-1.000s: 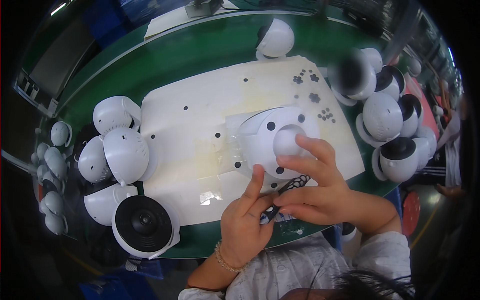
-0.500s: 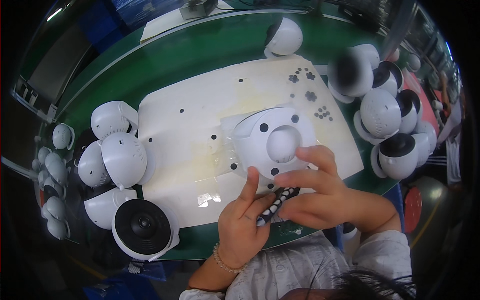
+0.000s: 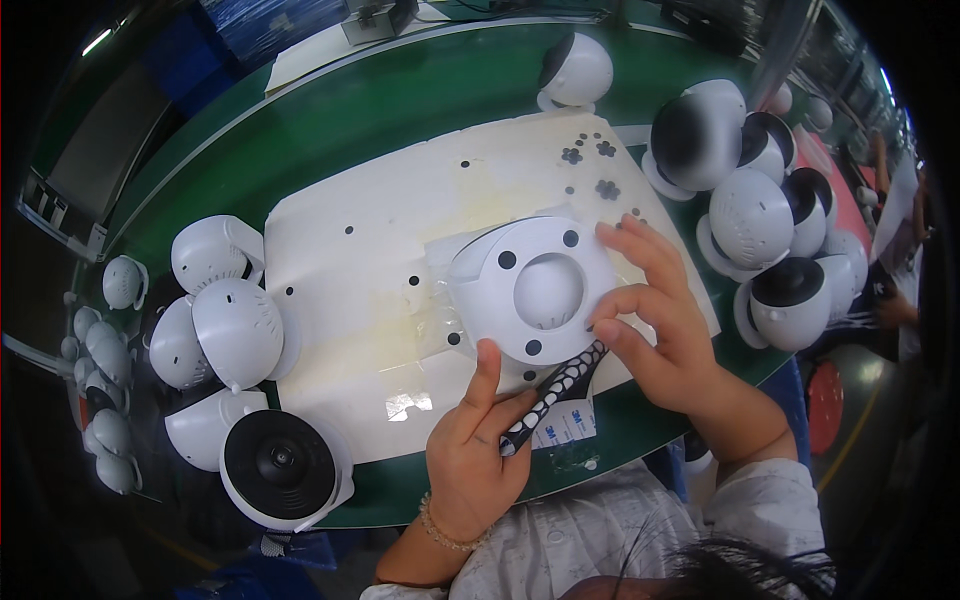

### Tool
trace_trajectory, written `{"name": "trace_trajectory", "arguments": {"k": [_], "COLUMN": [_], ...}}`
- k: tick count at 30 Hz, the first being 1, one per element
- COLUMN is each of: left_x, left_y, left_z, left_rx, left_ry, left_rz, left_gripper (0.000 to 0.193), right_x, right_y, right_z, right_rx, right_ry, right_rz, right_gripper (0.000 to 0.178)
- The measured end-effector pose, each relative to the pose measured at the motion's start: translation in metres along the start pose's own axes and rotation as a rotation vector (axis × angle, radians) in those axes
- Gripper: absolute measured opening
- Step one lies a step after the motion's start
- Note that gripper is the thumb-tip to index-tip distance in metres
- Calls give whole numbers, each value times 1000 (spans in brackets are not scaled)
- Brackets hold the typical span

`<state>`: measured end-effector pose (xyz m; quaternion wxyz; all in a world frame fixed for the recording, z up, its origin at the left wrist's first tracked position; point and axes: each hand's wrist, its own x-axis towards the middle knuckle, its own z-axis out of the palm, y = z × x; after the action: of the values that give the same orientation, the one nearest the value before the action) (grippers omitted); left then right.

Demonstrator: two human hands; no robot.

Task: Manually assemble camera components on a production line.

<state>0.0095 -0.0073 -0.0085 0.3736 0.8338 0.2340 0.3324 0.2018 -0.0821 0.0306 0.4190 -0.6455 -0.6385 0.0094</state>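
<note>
A white rounded device (image 3: 480, 275) lies upside down in front of me, its ring-shaped base with a round hollow facing up. Black round pads (image 3: 507, 260) sit on the ring, apart from one another. My left hand (image 3: 470, 460) grips a black strip (image 3: 555, 395) patterned with pale round spots, its index finger stretched up beside the device. Over the ring's right edge, my right hand (image 3: 655, 320) pinches thumb and index together, with a small dark pad partly showing at the fingertips; its other fingers are spread.
A worn cream sheet (image 3: 340, 330) with scattered black dots covers part of the green table (image 3: 200, 165). White rounded devices (image 3: 238, 320) crowd the left; more (image 3: 750, 220) stand at the right and one (image 3: 578, 70) behind. Printed backing paper (image 3: 565, 425) lies near the front edge.
My right hand has moved from the strip up to the ring's right edge, its fingers spreading. More of the strip and the paper under it shows. The view has shifted slightly.
</note>
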Motion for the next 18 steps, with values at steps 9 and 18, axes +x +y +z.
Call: {"name": "trace_trajectory", "arguments": {"k": [9, 18], "left_x": [-1, 1], "left_y": [0, 0], "left_z": [-2, -6], "left_rx": [-13, -13], "left_ry": [-2, -29], "left_rz": [-10, 23], "left_gripper": [27, 26], "right_x": [-23, 10], "right_y": [1, 11], "right_z": [1, 7], "right_rx": [-610, 989], "right_ry": [89, -196], "right_rz": [-256, 605], "right_gripper": [22, 33]}}
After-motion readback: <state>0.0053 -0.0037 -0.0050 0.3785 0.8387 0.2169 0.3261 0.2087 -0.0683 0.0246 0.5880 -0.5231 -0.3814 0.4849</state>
